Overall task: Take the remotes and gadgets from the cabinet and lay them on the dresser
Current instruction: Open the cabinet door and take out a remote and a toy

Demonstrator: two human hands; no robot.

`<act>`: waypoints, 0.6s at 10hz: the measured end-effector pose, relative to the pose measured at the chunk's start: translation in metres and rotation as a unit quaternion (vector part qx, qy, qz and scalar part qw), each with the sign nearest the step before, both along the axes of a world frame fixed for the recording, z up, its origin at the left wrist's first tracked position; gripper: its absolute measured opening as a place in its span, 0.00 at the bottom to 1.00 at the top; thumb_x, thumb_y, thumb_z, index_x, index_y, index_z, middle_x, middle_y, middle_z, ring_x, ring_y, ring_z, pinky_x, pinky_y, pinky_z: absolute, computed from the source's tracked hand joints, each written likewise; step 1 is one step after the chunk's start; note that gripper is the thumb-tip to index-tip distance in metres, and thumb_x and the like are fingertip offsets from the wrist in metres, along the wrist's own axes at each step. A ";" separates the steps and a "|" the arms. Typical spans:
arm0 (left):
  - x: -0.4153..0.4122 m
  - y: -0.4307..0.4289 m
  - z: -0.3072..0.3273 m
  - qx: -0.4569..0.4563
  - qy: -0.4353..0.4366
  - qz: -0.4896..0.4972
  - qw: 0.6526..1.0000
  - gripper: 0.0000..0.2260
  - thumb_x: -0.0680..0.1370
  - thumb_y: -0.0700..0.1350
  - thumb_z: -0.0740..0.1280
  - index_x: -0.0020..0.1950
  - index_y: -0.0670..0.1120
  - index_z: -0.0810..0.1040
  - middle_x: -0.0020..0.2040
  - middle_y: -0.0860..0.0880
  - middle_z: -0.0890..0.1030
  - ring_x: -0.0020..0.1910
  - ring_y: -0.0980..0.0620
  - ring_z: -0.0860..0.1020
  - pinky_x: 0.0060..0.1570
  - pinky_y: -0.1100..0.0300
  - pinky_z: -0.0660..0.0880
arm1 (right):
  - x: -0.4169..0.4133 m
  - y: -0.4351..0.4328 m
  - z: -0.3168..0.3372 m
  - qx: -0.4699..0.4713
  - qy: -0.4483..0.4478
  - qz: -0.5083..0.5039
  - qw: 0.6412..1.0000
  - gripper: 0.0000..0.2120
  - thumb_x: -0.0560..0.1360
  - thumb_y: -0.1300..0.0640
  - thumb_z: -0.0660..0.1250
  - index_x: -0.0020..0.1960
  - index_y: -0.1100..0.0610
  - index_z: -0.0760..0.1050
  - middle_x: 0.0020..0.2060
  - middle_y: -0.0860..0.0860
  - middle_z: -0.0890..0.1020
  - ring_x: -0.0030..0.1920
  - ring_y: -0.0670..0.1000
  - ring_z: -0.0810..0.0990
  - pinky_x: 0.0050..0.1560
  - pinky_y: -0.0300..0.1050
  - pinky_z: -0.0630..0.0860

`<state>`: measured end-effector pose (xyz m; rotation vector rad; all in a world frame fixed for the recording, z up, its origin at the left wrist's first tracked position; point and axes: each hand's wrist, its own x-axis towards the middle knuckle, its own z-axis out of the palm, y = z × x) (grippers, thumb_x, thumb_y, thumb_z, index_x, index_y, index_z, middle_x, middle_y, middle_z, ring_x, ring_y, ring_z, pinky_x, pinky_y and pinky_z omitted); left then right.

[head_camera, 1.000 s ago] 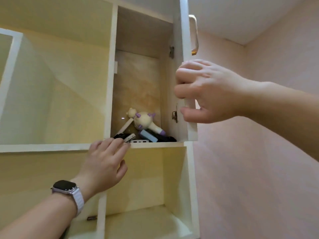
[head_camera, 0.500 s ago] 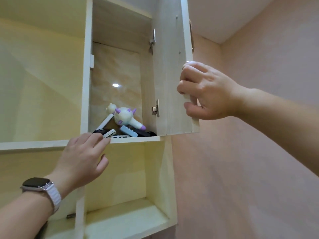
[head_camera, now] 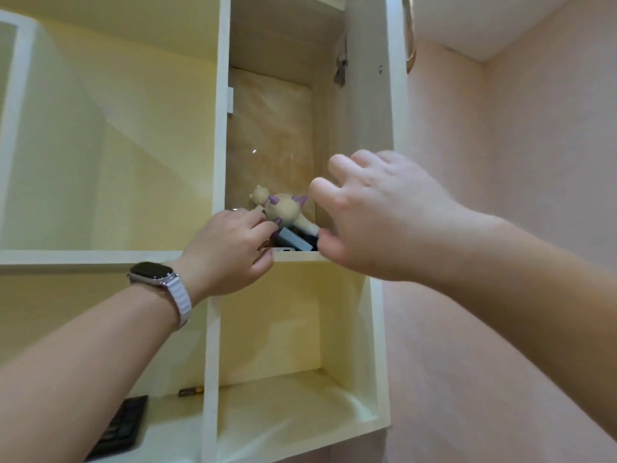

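Note:
The upper cabinet compartment stands open and holds a pile of gadgets on its shelf. A cream toy-shaped gadget with purple parts leans on top. In front of it lie a blue-grey box and a white device with ports, with black items behind them. My left hand, a watch on its wrist, reaches over the shelf edge with its fingers on the pile, hiding what lies under them. My right hand hovers at the compartment's right side, fingers apart and holding nothing.
The cabinet door hangs open to the right, its handle on the far face. Open cubbies sit below and to the left. A black keypad device and a small dark item lie on the lower-left shelf. The pink wall is at the right.
My right hand has let go of the door edge and moved down towards the gadgets. My left hand has pushed from the shelf edge onto the pile.

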<state>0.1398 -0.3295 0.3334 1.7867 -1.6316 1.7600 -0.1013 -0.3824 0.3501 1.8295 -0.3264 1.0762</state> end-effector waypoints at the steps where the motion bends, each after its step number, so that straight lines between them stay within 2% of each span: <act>1: 0.003 -0.006 0.017 0.020 -0.009 0.011 1.000 0.12 0.72 0.50 0.60 0.47 0.45 0.78 0.38 0.47 0.78 0.34 0.43 0.76 0.33 0.57 0.65 | 0.028 0.004 -0.011 0.070 -0.005 0.009 0.997 0.17 0.77 0.44 0.56 0.60 0.54 0.68 0.45 0.52 0.62 0.44 0.55 0.61 0.39 0.49 0.61; 2: 0.010 -0.015 0.028 0.034 -0.024 0.001 0.999 0.12 0.74 0.50 0.61 0.52 0.46 0.78 0.43 0.47 0.80 0.36 0.41 0.78 0.32 0.58 0.62 | 0.061 -0.005 -0.012 0.141 -0.015 0.047 0.989 0.17 0.78 0.45 0.56 0.62 0.53 0.65 0.48 0.52 0.63 0.51 0.56 0.67 0.43 0.49 0.62; 3: 0.009 -0.024 0.036 0.050 0.007 0.033 0.998 0.12 0.77 0.51 0.59 0.56 0.50 0.77 0.50 0.51 0.79 0.43 0.45 0.79 0.31 0.58 0.63 | 0.097 -0.033 -0.008 0.256 -0.041 0.109 0.960 0.19 0.77 0.47 0.58 0.65 0.52 0.66 0.58 0.53 0.70 0.60 0.57 0.69 0.46 0.48 0.61; 4: 0.007 -0.032 0.046 0.075 0.028 0.094 0.992 0.13 0.77 0.55 0.57 0.56 0.52 0.76 0.51 0.52 0.79 0.45 0.48 0.79 0.33 0.58 0.70 | 0.126 -0.065 -0.005 0.329 -0.053 0.132 0.934 0.19 0.76 0.47 0.60 0.64 0.53 0.69 0.66 0.53 0.70 0.65 0.57 0.68 0.52 0.51 0.67; 5: -0.006 -0.037 0.058 0.133 0.069 0.218 0.964 0.13 0.78 0.54 0.59 0.57 0.51 0.77 0.48 0.51 0.79 0.43 0.48 0.77 0.31 0.61 0.66 | 0.144 -0.092 0.005 0.428 -0.056 0.153 0.889 0.20 0.76 0.44 0.63 0.62 0.54 0.71 0.59 0.53 0.74 0.58 0.56 0.73 0.48 0.48 0.71; 6: -0.013 -0.049 0.062 0.185 0.094 0.314 0.926 0.15 0.81 0.52 0.59 0.64 0.49 0.75 0.51 0.50 0.77 0.46 0.48 0.75 0.32 0.62 0.64 | 0.156 -0.106 0.014 0.498 -0.047 0.198 0.843 0.21 0.73 0.44 0.67 0.61 0.55 0.74 0.55 0.54 0.78 0.49 0.55 0.77 0.40 0.45 0.74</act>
